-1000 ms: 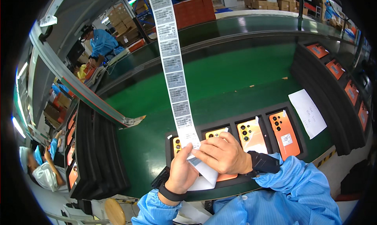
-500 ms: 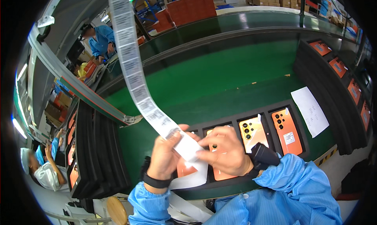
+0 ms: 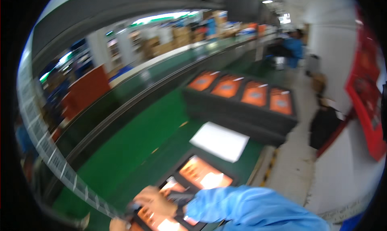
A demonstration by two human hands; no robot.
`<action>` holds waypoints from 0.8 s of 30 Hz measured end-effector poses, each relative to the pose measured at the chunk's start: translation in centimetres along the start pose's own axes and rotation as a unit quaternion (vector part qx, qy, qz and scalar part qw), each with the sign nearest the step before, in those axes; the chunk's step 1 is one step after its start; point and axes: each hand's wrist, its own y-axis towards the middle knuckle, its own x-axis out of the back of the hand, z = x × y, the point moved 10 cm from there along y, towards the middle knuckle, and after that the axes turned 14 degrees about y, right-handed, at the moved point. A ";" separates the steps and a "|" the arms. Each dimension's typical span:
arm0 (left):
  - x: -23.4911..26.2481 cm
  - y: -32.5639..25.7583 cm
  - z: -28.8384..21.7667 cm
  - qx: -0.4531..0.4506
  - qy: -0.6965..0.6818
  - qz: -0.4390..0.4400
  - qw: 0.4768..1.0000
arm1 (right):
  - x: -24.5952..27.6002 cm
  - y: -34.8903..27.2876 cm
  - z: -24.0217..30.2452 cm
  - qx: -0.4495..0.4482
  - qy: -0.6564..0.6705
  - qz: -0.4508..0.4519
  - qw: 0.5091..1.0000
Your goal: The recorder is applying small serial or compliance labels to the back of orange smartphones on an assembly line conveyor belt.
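Holding label strip at its near end, strip running up and left

Holding the near end of a long label strip (image 3: 52, 160), both hands sit at the bottom edge of the head view, over a black tray (image 3: 183, 166) of orange phones (image 3: 201, 175). Frame is motion-blurred, so detail is thin.

Right hand (image 3: 155, 199), blue sleeve behind it, lies over the tray w/ fingers curled toward the strip's end; looks like a pinch, but blur hides the contact. Left hand (image 3: 117, 224) is mostly cut off by the frame edge; only a bit shows just beside the strip's end. Grasping or not: can't tell.

Key relation: strip's long axis goes from the hands out to the person's left, then arcs up along the left rim of view. Free length is all left of and above the hands, none to the right. Left hand is nearer the strip's run; right hand sits on the tray side.

Phones lie directly under and just right of the right hand. White paper sheet (image 3: 219, 141) on the green bench (image 3: 133, 138) lies beyond the tray, apart from both hands. A second tray (image 3: 242, 114) of orange phones sits further off, well apart.
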 end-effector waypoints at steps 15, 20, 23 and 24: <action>5.5 5.0 -1.9 0.090 0.019 0.189 0.978 | 1.6 0.2 -3.9 -0.170 0.056 -0.022 0.984; 5.6 5.2 -1.9 0.094 0.021 0.173 0.980 | 1.1 -0.2 -5.1 -0.184 0.075 -0.025 0.980; 5.8 5.6 -1.8 0.094 0.021 0.160 0.982 | 1.2 0.0 -4.9 -0.187 0.073 -0.020 0.980; 5.8 5.7 -1.8 0.095 0.022 0.157 0.983 | 1.2 0.0 -4.8 -0.185 0.070 -0.019 0.980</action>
